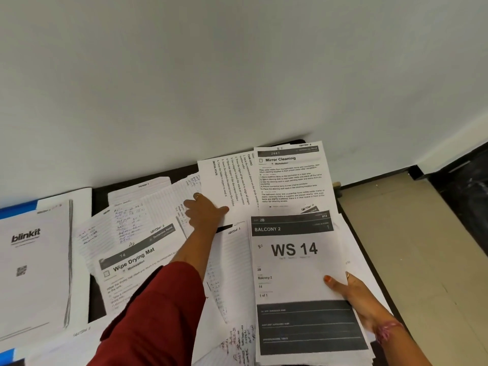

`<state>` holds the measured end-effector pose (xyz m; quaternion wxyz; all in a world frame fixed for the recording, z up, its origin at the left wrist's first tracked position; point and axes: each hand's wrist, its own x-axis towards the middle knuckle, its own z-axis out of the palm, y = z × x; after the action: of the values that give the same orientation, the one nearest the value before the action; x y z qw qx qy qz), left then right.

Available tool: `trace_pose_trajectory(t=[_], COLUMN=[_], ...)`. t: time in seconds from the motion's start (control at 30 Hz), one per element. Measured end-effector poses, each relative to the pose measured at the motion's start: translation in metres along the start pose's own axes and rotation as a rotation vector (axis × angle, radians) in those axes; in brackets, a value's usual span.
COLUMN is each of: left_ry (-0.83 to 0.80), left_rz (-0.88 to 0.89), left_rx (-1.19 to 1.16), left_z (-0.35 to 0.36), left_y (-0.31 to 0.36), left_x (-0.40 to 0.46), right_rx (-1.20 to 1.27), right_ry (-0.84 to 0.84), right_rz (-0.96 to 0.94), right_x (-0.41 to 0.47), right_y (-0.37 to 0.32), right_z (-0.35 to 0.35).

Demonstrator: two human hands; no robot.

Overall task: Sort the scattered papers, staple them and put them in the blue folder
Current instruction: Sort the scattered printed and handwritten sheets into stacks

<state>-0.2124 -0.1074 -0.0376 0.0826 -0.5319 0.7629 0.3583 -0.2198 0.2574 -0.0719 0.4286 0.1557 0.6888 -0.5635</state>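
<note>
Several printed and handwritten sheets lie scattered over a dark table (pixel 353 223). My left hand (pixel 204 212), in a dark red sleeve, reaches to the back and pinches the lower left corner of a sheet of sideways text headed "TASK GOAL" (pixel 229 180). My right hand (pixel 353 294) grips the right edge of a stack topped by the "WS 14" sheet (pixel 295 262), thumb on top. A "Mirror Cleaning" sheet (pixel 290 175) lies behind that stack. A "Wipe Drying Mat" sheet (pixel 132 262) lies left of my arm. The blue folder (pixel 18 207) shows only as blue edges at far left, under papers.
A "blinkit" sheet (pixel 34 265) covers the left side of the table. Lined handwritten pages (pixel 126 220) fan out at the middle back. A white wall (pixel 237 75) rises right behind the table. Beige floor tiles (pixel 412 247) lie beyond the table's right edge.
</note>
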Motion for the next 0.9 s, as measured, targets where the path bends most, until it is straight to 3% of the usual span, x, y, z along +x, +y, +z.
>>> trace_pose_trajectory(t=[0.2,0.63,0.9], left_ry=[-0.048,-0.052,0.009], left_rz=[-0.169,-0.201,-0.213], left_rx=[-0.021,-0.097,-0.407], left_z=[0.003,0.01,0.018], left_y=[0.027,0.03,0.02], left_x=[0.003,0.014,0.024], right_rx=[-0.01,-0.025,-0.032], right_ry=[-0.017,-0.031,-0.03], right_rz=[0.022,0.013,0.009], right_x=[0.01,0.011,0.012], right_y=[0.01,0.01,0.008], right_z=[-0.01,-0.01,-0.007])
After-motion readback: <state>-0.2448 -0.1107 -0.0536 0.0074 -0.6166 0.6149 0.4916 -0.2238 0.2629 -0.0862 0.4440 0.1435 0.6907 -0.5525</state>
